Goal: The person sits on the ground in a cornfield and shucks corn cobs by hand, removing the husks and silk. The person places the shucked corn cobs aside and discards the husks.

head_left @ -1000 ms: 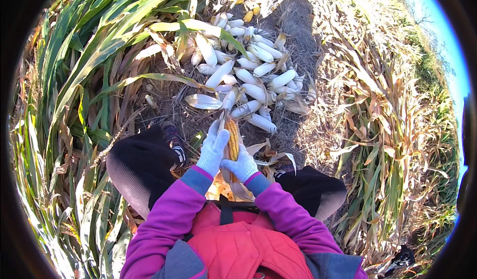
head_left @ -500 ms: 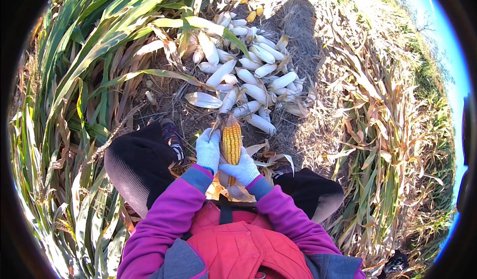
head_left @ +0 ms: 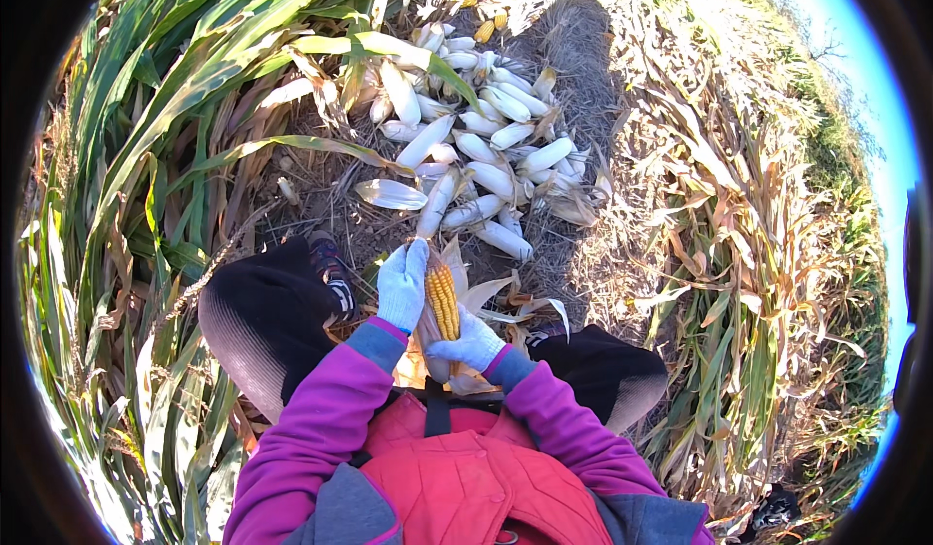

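Note:
An orange-yellow corn cob [head_left: 442, 299] stands upright between my two gloved hands, its pale dry husk [head_left: 476, 292] peeled back around it. My left hand [head_left: 402, 285], in a white glove, grips the left side of the cob and its husk near the top. My right hand [head_left: 469, 343], also in a white glove, holds the cob's lower end and the husk base. Both purple sleeves come up from the lower edge, above a red vest.
A pile of several unhusked pale corn ears [head_left: 476, 142] lies on the dry ground ahead. Green corn stalks [head_left: 146, 156] lean in at the left, dry brown stalks [head_left: 768, 254] at the right. My dark-trousered knees [head_left: 262, 322] and a shoe [head_left: 330, 265] flank the hands.
The cob has come down closer to my body. My left hand has slid up to the top of the ear, and more husk hangs loose on the right.

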